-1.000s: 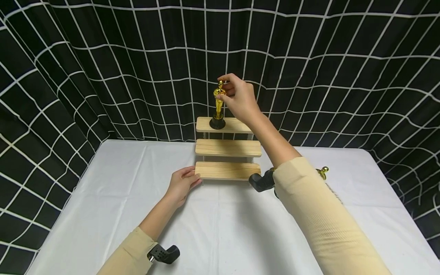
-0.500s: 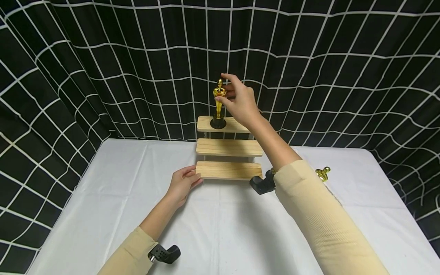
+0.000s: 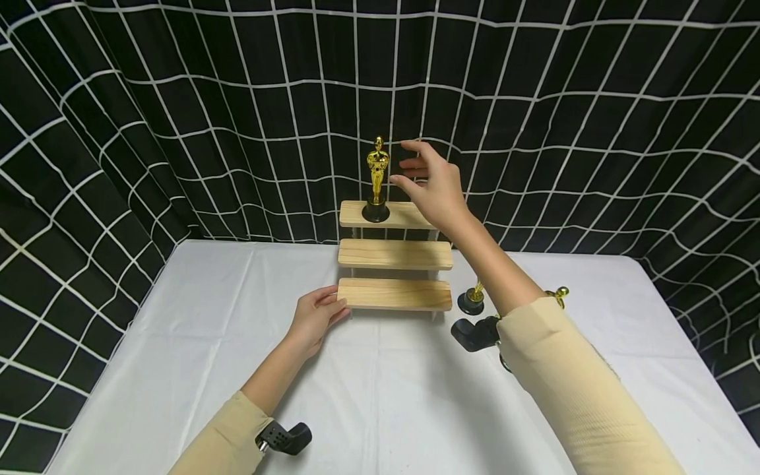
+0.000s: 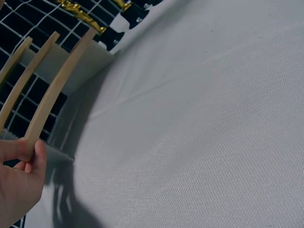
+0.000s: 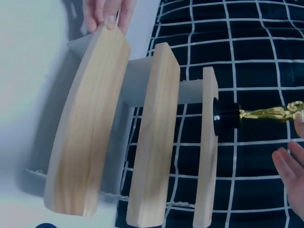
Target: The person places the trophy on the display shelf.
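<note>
A golden trophy figurine (image 3: 377, 170) with a round black base stands upright on the left part of the top board of a three-step wooden display stand (image 3: 394, 295). Just right of it, my right hand (image 3: 436, 185) is held with its fingers parted and only slightly bent, apart from the figurine in the head view. My left hand (image 3: 315, 323) pinches the left end of the lowest board between thumb and fingers. The left wrist view shows that grip, with the left hand (image 4: 21, 175) on the board's end.
More golden trophies stand on the white-covered table (image 3: 380, 409) at the right: one black base (image 3: 471, 303) shows beside the stand, and a golden head (image 3: 561, 292) peeks past my right sleeve, which hides the rest. A black curtain (image 3: 267, 99) with white grid lines hangs behind.
My right hand has let go of the trophy figurine and drawn back to the right. The figurine stays on the top board. My left hand has not moved.
</note>
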Demonstrator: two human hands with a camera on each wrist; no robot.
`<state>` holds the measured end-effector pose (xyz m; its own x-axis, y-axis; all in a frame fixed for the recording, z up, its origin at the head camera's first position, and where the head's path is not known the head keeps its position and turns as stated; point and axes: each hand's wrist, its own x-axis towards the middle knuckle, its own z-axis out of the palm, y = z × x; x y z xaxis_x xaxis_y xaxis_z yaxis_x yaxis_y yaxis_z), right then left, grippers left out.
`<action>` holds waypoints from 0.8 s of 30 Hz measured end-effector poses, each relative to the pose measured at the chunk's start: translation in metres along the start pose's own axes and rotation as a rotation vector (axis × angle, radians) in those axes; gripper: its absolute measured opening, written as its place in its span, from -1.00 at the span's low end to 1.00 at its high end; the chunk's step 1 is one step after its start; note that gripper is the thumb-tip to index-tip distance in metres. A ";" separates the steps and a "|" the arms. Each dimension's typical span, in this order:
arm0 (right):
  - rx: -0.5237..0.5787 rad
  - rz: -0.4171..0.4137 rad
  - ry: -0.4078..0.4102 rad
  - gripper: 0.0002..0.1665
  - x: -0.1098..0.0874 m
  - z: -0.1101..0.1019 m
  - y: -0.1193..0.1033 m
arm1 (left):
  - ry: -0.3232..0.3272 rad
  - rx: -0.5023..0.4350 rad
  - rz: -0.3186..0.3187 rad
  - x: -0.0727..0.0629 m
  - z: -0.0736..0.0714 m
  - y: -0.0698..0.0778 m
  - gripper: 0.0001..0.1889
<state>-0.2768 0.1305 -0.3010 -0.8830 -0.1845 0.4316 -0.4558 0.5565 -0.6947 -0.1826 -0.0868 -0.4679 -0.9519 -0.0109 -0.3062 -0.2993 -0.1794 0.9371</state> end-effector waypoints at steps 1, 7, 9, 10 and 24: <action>0.000 -0.001 0.005 -0.35 -0.002 -0.001 0.001 | 0.001 0.000 -0.001 0.000 0.000 0.000 -0.51; 0.000 -0.008 0.026 -0.40 -0.014 -0.005 0.006 | 0.007 0.004 -0.001 0.001 0.000 0.000 -0.51; 0.005 -0.005 0.029 -0.41 -0.017 -0.006 0.006 | 0.010 0.006 0.000 0.001 0.000 0.000 -0.52; 0.009 -0.001 0.030 -0.41 -0.019 -0.007 0.007 | 0.011 0.008 0.000 0.000 0.000 0.000 -0.52; 0.035 0.030 0.016 -0.47 -0.046 -0.016 0.004 | 0.014 0.004 -0.001 0.000 0.001 -0.001 -0.53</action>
<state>-0.2361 0.1541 -0.3151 -0.8946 -0.1549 0.4191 -0.4329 0.5329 -0.7271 -0.1828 -0.0854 -0.4683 -0.9506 -0.0249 -0.3094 -0.3006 -0.1754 0.9375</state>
